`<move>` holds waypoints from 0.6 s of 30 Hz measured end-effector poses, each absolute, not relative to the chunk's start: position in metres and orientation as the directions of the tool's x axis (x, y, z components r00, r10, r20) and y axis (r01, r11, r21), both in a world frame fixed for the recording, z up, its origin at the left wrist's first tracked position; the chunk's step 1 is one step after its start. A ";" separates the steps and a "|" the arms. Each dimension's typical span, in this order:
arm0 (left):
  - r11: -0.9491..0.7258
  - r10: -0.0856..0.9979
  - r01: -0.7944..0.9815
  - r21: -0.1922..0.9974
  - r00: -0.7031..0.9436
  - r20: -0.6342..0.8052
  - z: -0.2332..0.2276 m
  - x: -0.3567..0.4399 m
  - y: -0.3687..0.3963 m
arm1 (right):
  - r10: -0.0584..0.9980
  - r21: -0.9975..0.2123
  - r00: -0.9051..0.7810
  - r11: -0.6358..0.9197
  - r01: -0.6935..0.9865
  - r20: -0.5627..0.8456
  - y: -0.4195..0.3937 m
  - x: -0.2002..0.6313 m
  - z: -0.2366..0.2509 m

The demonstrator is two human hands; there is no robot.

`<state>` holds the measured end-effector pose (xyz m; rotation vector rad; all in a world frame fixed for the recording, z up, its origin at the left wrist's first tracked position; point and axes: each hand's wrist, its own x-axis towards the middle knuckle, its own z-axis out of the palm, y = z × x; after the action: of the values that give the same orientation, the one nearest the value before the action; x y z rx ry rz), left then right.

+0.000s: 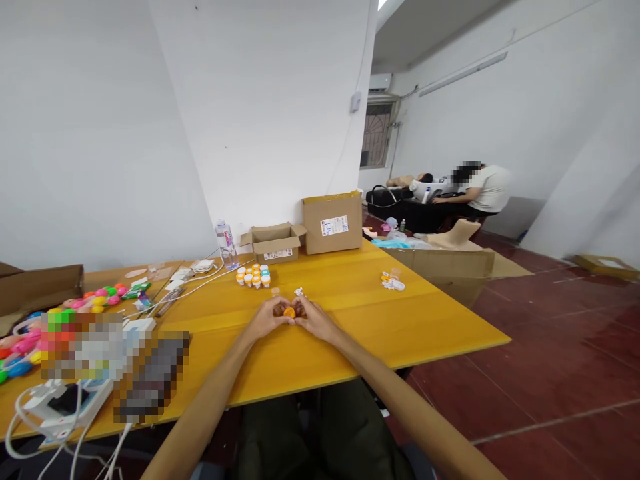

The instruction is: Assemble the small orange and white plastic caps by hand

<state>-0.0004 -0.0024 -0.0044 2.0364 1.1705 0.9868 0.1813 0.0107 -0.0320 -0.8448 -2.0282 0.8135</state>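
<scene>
My left hand [269, 320] and my right hand [314, 321] meet above the table in front of me. Between their closed fingertips is a small round orange piece [289, 312], partly covered by the fingers. Just beyond the right fingers lies a small white piece [299, 291], and a small clear piece [275, 291] lies beyond the left hand. Farther back stands a cluster of small tubs [253, 276], mostly white and orange, one with a blue-green top. Off to the right sits a little pile of white and orange parts [392, 281].
An open cardboard box [276, 247], a larger box [332, 223] and a water bottle [227, 245] stand along the back. A power strip [95, 380], a blurred dark phone-like slab [155, 377], cables and colourful balls [30, 343] crowd the left. Another person [487, 190] sits far right.
</scene>
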 end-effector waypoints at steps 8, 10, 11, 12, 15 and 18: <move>-0.506 0.851 0.440 0.742 0.393 0.348 -0.005 -0.002 -0.002 | 0.793 -0.789 -0.469 0.550 0.274 0.389 0.010 0.182 -0.032; -0.515 0.843 0.429 0.742 0.409 0.349 -0.004 -0.002 -0.002 | 0.802 -0.810 -0.472 0.525 0.261 0.367 0.010 0.182 -0.030; -0.517 0.841 0.430 0.740 0.415 0.347 -0.003 -0.002 -0.003 | 0.804 -0.817 -0.471 0.518 0.254 0.363 0.009 0.182 -0.029; -0.518 0.840 0.435 0.736 0.421 0.342 -0.003 -0.002 -0.003 | 0.803 -0.819 -0.471 0.518 0.247 0.365 0.009 0.182 -0.029; -0.521 0.840 0.463 0.717 0.428 0.334 -0.002 -0.001 -0.003 | 0.793 -0.812 -0.477 0.532 0.241 0.378 0.008 0.183 -0.027; -0.521 0.843 0.489 0.700 0.425 0.331 -0.003 -0.001 -0.003 | 0.799 -0.784 -0.452 0.551 0.286 0.396 0.008 0.184 -0.029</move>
<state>-0.0008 -0.0027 -0.0027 2.1752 1.1229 0.9217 0.1842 0.0079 -0.0286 -0.8740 -1.9973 0.8255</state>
